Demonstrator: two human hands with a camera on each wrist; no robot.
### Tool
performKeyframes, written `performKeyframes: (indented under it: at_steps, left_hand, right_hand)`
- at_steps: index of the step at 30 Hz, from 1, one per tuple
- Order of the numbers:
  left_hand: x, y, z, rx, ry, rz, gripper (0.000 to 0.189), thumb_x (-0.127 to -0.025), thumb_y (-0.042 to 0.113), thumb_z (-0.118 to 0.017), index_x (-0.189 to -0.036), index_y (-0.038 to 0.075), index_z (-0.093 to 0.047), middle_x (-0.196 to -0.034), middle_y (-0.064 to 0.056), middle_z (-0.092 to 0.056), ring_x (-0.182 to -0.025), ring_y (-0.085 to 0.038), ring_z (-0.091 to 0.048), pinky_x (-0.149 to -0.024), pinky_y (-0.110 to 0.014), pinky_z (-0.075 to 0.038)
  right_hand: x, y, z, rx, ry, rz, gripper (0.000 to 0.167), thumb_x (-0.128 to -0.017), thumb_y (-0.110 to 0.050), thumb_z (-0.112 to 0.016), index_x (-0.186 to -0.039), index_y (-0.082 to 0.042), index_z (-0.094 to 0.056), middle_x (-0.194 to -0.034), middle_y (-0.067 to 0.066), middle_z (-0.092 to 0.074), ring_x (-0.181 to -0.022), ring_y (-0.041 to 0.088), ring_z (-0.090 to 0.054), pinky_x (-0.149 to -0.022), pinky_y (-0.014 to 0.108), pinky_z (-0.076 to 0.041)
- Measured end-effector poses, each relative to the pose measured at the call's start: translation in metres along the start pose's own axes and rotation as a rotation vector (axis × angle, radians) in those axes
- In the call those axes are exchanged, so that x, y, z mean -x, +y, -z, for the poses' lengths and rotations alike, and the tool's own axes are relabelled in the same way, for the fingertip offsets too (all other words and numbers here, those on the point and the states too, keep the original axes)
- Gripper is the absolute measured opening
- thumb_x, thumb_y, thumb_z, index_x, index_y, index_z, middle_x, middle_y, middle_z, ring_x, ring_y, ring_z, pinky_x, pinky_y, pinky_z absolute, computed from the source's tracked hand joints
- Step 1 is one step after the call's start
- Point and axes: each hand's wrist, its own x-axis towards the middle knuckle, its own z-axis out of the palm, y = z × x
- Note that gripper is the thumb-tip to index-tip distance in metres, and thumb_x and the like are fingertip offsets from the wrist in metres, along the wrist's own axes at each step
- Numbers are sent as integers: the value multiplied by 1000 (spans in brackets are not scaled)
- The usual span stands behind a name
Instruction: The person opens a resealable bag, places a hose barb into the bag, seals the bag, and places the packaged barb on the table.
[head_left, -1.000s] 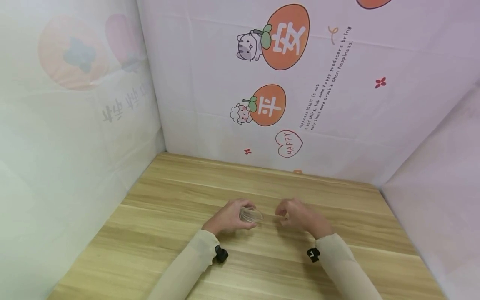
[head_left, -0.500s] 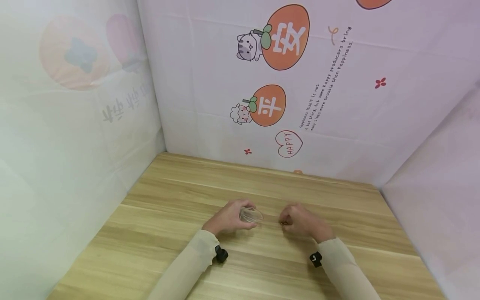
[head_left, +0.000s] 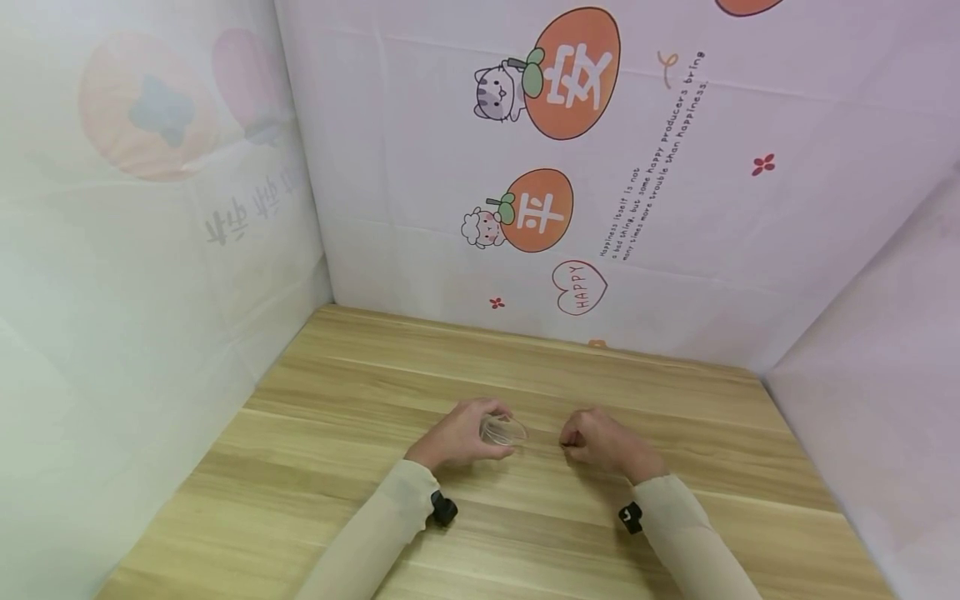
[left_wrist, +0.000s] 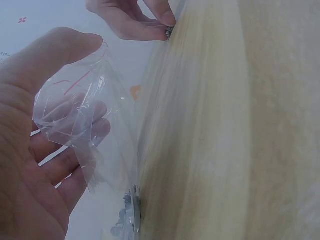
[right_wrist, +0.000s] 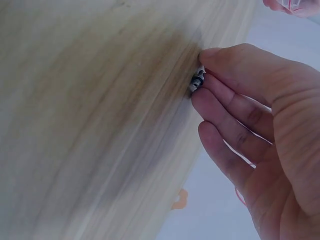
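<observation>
My left hand (head_left: 462, 431) holds a clear plastic bag (head_left: 502, 429), its thumb and fingers curved around the sides. In the left wrist view the bag (left_wrist: 75, 107) is crinkled and has a red line on it. Small silvery metal pieces (left_wrist: 125, 215) show near its lower end; whether all lie inside is unclear. To the right, my right hand (head_left: 600, 437) is down at the wooden tabletop. Its thumb and fingertips pinch small metal screws (right_wrist: 197, 80), dark and silvery with ridges. The fingers partly cover them, so their number is hidden.
The wood-grain table (head_left: 337, 500) is enclosed by white cloth walls. The back wall (head_left: 420, 167) carries printed cartoons and lettering. A black strap-on device (head_left: 443, 508) sits at the left wrist, and another (head_left: 631, 517) at the right.
My right hand has come down and slightly right to the tabletop, where its fingertips have drawn together on the screws. The left hand and the bag have stayed in place.
</observation>
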Motion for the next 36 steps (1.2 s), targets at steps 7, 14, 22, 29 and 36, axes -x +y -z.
performKeyframes:
  at_steps: [7, 14, 22, 29, 36]
  left_hand:
    - [0, 3, 1, 2, -2, 10, 52, -89, 47, -83, -134, 26, -66, -133, 7, -69, -117, -11, -63, -96, -29, -55]
    - [0, 3, 1, 0, -3, 4, 51, -89, 45, -84, -133, 26, -67, -132, 6, -69, -117, -10, -63, -97, -29, -55]
    - [0, 1, 0, 4, -3, -3, 50, -89, 44, -84, -133, 25, -66, -130, 6, -69, -114, -9, -63, -95, -27, -55]
    - [1, 4, 1, 8, -6, 12, 51, -89, 44, -84, -132, 25, -66, -131, 6, -69, -113, -9, -63, -95, -27, -55]
    - [1, 3, 1, 2, -8, 11, 50, -89, 43, -84, -133, 25, -66, -132, 7, -69, -115, -9, -63, -96, -27, -55]
  right_hand:
    - [-3, 0, 2, 29, -13, 17, 12, -91, -1, -79, -92, -13, -83, -94, 0, -77, -85, 4, -65, -71, 23, -57]
    - [-5, 1, 0, 23, -10, 18, 16, -91, 0, -77, -85, -15, -80, -92, -2, -74, -81, 3, -60, -68, 22, -53]
    - [-5, 0, -2, 9, 8, -14, 11, -88, -1, -77, -89, -12, -77, -87, -5, -71, -76, 1, -59, -66, 19, -53]
    - [-6, -2, 3, -11, 22, -36, 12, -84, -1, -79, -92, -11, -76, -87, -5, -72, -77, 2, -62, -68, 19, -55]
    - [-8, -6, 10, -4, 57, 7, 14, -79, 1, -76, -83, -11, -70, -79, -6, -68, -72, 1, -59, -63, 18, -53]
